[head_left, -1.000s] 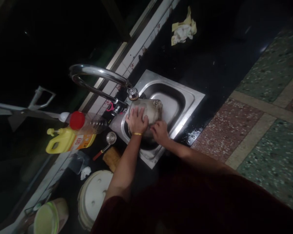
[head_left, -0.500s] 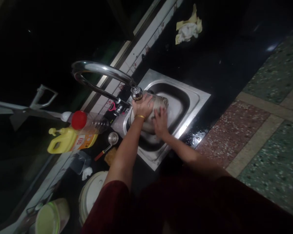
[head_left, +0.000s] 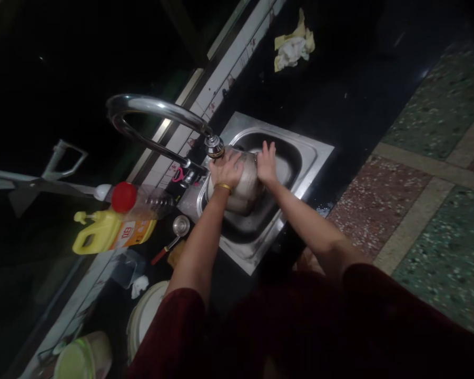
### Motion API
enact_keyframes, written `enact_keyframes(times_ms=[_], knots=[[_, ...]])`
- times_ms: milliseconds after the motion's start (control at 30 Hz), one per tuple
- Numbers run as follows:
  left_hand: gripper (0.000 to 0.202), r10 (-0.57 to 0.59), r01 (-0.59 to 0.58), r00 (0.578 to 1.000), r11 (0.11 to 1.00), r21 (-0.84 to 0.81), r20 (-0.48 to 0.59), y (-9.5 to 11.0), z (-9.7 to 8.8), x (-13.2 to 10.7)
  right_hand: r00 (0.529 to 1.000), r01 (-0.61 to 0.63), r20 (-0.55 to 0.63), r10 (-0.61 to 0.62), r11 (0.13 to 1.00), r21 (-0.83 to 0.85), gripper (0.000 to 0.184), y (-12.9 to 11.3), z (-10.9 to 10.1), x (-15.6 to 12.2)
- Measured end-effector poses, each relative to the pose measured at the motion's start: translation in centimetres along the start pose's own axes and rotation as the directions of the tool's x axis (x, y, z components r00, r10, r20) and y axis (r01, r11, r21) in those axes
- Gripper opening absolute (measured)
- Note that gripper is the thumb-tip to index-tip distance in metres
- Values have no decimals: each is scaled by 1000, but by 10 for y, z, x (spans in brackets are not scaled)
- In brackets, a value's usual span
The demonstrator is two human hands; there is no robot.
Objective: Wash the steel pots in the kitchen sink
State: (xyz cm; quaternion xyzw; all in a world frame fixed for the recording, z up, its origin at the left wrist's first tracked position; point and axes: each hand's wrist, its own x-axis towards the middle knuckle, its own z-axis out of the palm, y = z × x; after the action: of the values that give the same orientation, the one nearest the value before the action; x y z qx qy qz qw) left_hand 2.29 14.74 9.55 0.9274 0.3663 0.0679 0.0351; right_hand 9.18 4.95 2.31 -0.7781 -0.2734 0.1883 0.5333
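Note:
A pale, greyish rounded container (head_left: 245, 190) lies on its side in the steel sink (head_left: 313, 153), below the spout of the curved faucet (head_left: 161, 107). My left hand (head_left: 226, 169), with a gold bangle at the wrist, holds it from above, fingers spread over its wall. At the container's far right end is my right hand (head_left: 266, 165), its fingers stretched out and pointing up, the palm side against or close to the rim. Both hands partly cover the container, and I cannot make out its mouth clearly.
Left of the sink are a yellow pump jug (head_left: 112, 231), a red-capped clear bottle (head_left: 124, 197), a red-handled ladle (head_left: 166, 251) and a white-lidded tub (head_left: 146, 316). A crumpled cloth (head_left: 294, 48) lies on the dark counter beyond the sink.
My right hand has moved from the container's side up to its right end, fingers now raised. The container has turned slightly under my left hand, which stays on it.

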Motion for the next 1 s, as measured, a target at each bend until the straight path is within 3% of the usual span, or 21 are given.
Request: enact_keyframes(times_ms=[133,200,367,567,733,900,1000], knots=[[40,-1,1,1000,1000,-4,10,1,-1,-1,990,140,3,-140,988,-67,61,4,8,-37],[41,4,-4,1000,1000,-9,8,1,-1,-1,991,132,-18,-136,981,-139,61,4,12,-47],[40,-1,1,1000,1000,-22,11,1,-3,0,996,79,-31,-88,973,-216,57,-3,5,-8],[40,-2,4,999,998,-55,35,3,-6,0,991,127,-13,-133,970,-208,63,-7,12,-45],[41,-16,19,999,997,-75,40,5,-8,-1,1000,-9,-4,8,980,-197,59,-6,3,5],[42,-6,10,999,997,-79,43,5,-9,-2,991,120,-38,-130,975,-186,61,-2,9,-35],[42,-6,9,999,997,-79,39,4,-8,-1,992,119,-9,-125,964,-236,60,-1,9,-22]])
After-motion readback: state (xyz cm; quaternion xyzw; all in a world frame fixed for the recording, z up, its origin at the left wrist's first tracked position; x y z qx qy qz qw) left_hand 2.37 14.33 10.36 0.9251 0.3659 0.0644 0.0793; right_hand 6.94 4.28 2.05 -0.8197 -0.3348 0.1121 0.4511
